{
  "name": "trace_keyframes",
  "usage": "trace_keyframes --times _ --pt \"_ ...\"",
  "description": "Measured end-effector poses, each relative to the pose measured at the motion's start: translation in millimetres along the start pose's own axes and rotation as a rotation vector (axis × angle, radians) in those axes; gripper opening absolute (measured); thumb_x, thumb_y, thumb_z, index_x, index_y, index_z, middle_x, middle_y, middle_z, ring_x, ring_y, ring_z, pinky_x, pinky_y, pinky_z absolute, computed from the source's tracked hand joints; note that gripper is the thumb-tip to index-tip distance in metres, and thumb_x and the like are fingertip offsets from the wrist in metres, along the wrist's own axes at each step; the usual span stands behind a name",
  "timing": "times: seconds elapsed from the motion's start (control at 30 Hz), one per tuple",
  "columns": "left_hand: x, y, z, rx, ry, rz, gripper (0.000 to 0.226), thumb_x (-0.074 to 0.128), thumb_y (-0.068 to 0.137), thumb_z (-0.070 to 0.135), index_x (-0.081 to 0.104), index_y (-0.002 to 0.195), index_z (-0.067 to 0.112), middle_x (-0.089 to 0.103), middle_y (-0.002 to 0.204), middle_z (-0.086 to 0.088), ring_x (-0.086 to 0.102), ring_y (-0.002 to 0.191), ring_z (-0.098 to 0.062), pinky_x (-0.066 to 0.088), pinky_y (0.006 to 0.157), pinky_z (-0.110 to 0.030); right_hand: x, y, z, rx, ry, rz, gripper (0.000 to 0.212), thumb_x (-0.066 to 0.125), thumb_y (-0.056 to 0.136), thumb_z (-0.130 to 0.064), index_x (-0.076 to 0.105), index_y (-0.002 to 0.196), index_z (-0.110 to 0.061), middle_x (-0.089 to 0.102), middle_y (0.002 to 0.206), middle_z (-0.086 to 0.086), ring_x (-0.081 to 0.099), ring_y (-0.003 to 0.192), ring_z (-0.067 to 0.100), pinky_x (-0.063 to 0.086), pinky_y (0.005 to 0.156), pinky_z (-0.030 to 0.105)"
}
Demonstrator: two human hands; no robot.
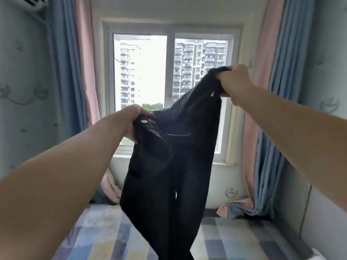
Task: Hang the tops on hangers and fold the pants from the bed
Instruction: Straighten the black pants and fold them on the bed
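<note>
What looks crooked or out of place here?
The black pants hang askew: the right hand grips them higher than the left hand. The curtain hem lies bunched on the bed.

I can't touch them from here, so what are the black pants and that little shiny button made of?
The black pants look like soft, matte woven cloth, maybe cotton or denim: they hang limp and crease at the waistband. The button looks like metal, glinting silvery against the dark cloth, though it could be coated plastic.
</note>
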State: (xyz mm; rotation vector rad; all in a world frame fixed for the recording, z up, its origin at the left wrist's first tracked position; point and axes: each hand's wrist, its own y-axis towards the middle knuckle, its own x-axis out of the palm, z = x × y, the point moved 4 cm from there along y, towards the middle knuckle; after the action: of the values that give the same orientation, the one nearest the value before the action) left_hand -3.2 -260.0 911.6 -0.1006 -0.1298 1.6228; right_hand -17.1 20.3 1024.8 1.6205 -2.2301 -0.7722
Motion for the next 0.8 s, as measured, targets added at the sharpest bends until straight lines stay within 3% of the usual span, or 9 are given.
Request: trace_keyframes --times 0.1,0.23,0.33,0.47,0.57,0.7,0.8 --pt "-6.8 -2.4 30.6 0.102 0.165 0.066 0.012 0.054 0.096 0.009 0.065 0.092 0.005 0.066 0.077 -0.011 0.062 0.065 -0.027 0.050 0.080 -0.040 -9.4 14.4 -7.7 0.035 -0.065 -0.014 0.040 0.056 0.090 0.001 0.058 0.130 -0.006 0.063 0.121 0.015 0.067 0.102 0.035 0.061 0.082 0.050" --pt "-24.5 -2.3 60.3 0.431 0.752 0.440 0.010 0.052 0.092 0.006 0.058 0.095 0.013 0.060 0.090 -0.008 0.059 0.078 -0.026 0.048 0.073 -0.035 -35.5 27.2 -10.6 -0.003 -0.177 0.062 0.047 0.051 0.089 0.007 0.053 0.136 -0.001 0.058 0.130 0.018 0.063 0.108 0.039 0.061 0.075 0.045" --pt "-37.1 1.4 60.6 0.562 1.043 0.570 0.015 0.046 0.088 0.005 0.056 0.098 0.009 0.059 0.095 -0.009 0.057 0.086 -0.029 0.042 0.068 -0.032 -60.4 32.9 -1.6 -0.015 -0.342 0.137 0.042 0.055 0.091 0.005 0.056 0.133 0.003 0.060 0.127 0.021 0.062 0.112 0.039 0.058 0.088 0.048" --pt "-50.9 10.5 42.2 0.490 1.162 0.676 0.013 0.048 0.084 0.001 0.057 0.090 0.009 0.061 0.096 -0.011 0.062 0.085 -0.032 0.051 0.069 -0.036 -75.0 24.0 21.8 -0.093 -0.531 0.095 0.036 0.071 0.081 0.003 0.066 0.116 -0.003 0.065 0.104 0.015 0.064 0.099 0.032 0.056 0.079 0.035" --pt "-64.4 13.3 24.0 0.350 1.219 0.745 0.011 0.050 0.082 -0.003 0.053 0.083 0.008 0.060 0.103 -0.014 0.061 0.095 -0.036 0.053 0.074 -0.039 -81.1 21.8 40.8 -0.081 -0.559 0.082 0.028 0.070 0.077 0.006 0.065 0.101 -0.008 0.065 0.097 0.013 0.064 0.097 0.032 0.057 0.078 0.037" --pt "-76.9 17.0 10.2 0.212 1.269 0.875 0.025 0.051 0.087 0.002 0.059 0.110 0.008 0.051 0.128 -0.012 0.045 0.126 -0.040 0.049 0.094 -0.049 -85.2 19.0 57.8 -0.173 -0.697 0.061 0.022 0.061 0.074 0.007 0.061 0.089 -0.008 0.065 0.094 0.013 0.063 0.093 0.032 0.057 0.077 0.042" --pt "-84.5 12.5 4.9 0.153 1.194 0.896 0.051 0.052 0.089 0.004 0.045 0.139 0.009 0.049 0.138 -0.016 0.051 0.125 -0.040 0.049 0.093 -0.046 -90.4 17.7 69.2 -0.199 -0.750 0.111 0.019 0.056 0.074 0.007 0.057 0.086 -0.008 0.060 0.095 0.012 0.059 0.088 0.030 0.049 0.066 0.037"
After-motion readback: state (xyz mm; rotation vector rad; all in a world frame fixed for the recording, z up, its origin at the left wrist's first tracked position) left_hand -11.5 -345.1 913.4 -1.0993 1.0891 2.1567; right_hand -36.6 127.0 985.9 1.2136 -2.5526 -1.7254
